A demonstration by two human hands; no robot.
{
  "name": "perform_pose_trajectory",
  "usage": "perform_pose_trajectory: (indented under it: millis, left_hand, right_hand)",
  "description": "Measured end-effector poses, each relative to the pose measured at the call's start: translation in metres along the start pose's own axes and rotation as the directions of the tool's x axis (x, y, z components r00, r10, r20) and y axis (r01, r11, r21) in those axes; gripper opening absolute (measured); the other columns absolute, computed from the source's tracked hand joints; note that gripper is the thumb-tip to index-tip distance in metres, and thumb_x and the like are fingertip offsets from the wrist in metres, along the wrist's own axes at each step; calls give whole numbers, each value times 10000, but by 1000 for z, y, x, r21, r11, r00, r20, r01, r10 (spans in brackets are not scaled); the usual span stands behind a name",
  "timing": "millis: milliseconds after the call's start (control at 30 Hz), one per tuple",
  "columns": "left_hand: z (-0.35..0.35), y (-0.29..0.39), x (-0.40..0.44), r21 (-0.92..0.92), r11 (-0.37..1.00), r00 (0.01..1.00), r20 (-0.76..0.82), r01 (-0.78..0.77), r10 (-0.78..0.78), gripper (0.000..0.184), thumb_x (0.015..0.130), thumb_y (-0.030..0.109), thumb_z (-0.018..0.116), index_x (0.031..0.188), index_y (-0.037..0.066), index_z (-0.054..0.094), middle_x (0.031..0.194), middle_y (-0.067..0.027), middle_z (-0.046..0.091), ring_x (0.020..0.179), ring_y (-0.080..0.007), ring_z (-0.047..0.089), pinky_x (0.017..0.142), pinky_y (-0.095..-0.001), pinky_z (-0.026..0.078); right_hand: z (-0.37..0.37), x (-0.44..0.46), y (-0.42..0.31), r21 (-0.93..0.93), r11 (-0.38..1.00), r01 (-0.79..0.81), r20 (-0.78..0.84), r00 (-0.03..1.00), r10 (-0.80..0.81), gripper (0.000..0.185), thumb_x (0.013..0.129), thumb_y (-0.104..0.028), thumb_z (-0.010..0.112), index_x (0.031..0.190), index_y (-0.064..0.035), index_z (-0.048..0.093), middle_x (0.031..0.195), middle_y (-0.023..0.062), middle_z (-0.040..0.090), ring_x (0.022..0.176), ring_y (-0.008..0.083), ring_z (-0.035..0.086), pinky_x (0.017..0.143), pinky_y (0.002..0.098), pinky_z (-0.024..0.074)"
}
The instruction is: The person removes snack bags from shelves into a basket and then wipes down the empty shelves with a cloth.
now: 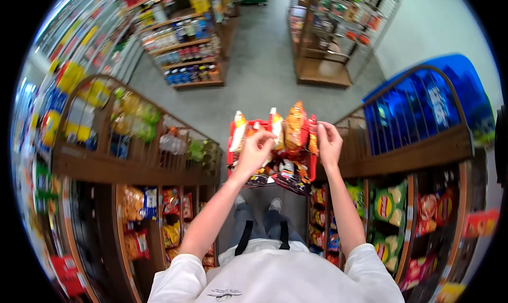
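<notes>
Item: red plastic basket point(230, 154), in front of the person in the aisle, between two brown wooden display shelves point(127, 164); its support cannot be made out. 
Contents: upright glossy orange foil snack bag point(295, 128); slim orange-red packet point(313, 136) at the right side; shiny black snack bags point(291, 181) toward the person. 
Left hand point(259, 147): above the basket, thumb and forefinger curled together (whether anything is pinched, cannot tell). 
Right hand point(330, 139): fingers bent beside the slim packet; contact or grasp cannot be told. 
Handling, judged: bags light, puffed, soft, slippery-skinned, contents likely crushable; best taken by the flat top seal, without squeezing the middle. Basket presumably stiffer, held by its rim.
</notes>
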State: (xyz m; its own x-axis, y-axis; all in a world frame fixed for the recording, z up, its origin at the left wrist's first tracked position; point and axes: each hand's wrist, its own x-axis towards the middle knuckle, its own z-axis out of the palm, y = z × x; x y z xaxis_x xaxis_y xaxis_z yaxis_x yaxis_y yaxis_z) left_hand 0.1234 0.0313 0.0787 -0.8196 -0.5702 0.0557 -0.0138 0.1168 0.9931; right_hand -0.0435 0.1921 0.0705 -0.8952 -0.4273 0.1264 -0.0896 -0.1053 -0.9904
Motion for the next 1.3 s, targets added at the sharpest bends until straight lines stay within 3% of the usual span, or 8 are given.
perform_pose_trajectory:
  millis: [133, 233, 333, 667, 867, 967, 1067, 1300]
  left_hand:
    - [-31, 16, -79, -63, 995, 984, -160, 72, -81, 137, 907, 85, 607, 1015, 12, 648, 828, -13, 655, 732, -55, 591, 662, -216, 493]
    - [-54, 6, -130, -152, 988, 929, -363, 17, -72, 103, 888, 77, 618, 950, 7, 661, 741, 2, 626, 672, -46, 547, 618, -229, 460]
    - [-76, 2, -200, -135, 984, 856, -489, 114, -167, 97, 862, 75, 552, 860, 8, 623, 718, -15, 608, 654, -65, 549, 601, -240, 462]
    - [-78, -14, -466, -375, 926, 507, -807, -40, -305, 157, 851, 105, 456, 763, 44, 571, 753, -27, 597, 748, -106, 585, 632, -260, 489]
    - [-64, -10, -578, -320, 947, 482, -835, -35, -265, 198, 858, 108, 467, 760, 38, 624, 790, -29, 637, 727, -106, 597, 619, -267, 494]
    - [-55, 7, -627, -301, 925, 446, -812, 232, -376, 199, 860, 101, 542, 913, 73, 732, 831, -7, 687, 765, -90, 619, 635, -260, 501]
    - [-44, -4, -670, -257, 919, 352, -865, 299, -357, 160, 828, 75, 593, 894, 71, 739, 815, -15, 692, 753, -84, 616, 629, -244, 491]
    - [-36, -13, -692, -351, 888, 293, -852, 297, -435, 89, 806, 38, 647, 871, 34, 707, 838, -25, 687, 791, -88, 616, 680, -245, 512]
  right_hand:
    - [38, -24, -5, 80, 996, 39, -27, 999, -36, 196, 977, -136, 554, 1081, 21, 610, 911, 63, 667, 841, 113, 636, 806, 262, 527]
    - [73, -43, -5, 143, 989, 42, 92, 994, -56, 187, 977, -117, 544, 1099, 11, 604, 936, 78, 660, 858, 142, 652, 824, 297, 544]
    - [105, -76, -4, 275, 959, -68, 259, 966, -6, 181, 976, -85, 520, 1112, 11, 590, 933, 85, 661, 853, 149, 658, 812, 299, 545]
    - [190, -295, -37, 161, 960, -230, 804, 594, 7, 139, 954, -33, 528, 1056, 7, 613, 894, 92, 668, 819, 162, 657, 787, 302, 553]
    - [215, -408, -74, 140, 964, -227, 946, 319, -62, 132, 936, 8, 517, 956, 17, 648, 856, 76, 676, 814, 152, 658, 778, 300, 552]
    - [216, -450, -85, 84, 972, -221, 985, 164, -48, 145, 895, 36, 501, 901, 10, 643, 836, 62, 681, 792, 124, 650, 765, 269, 535]
    - [225, -481, -89, 50, 978, -205, 997, 70, -36, 139, 896, 21, 503, 894, 6, 641, 829, 53, 679, 773, 105, 634, 737, 256, 521]
    - [221, -520, -83, -62, 983, -173, 998, 16, 65, 121, 911, -66, 543, 960, -6, 636, 661, -2, 595, 591, 59, 546, 579, 224, 459]
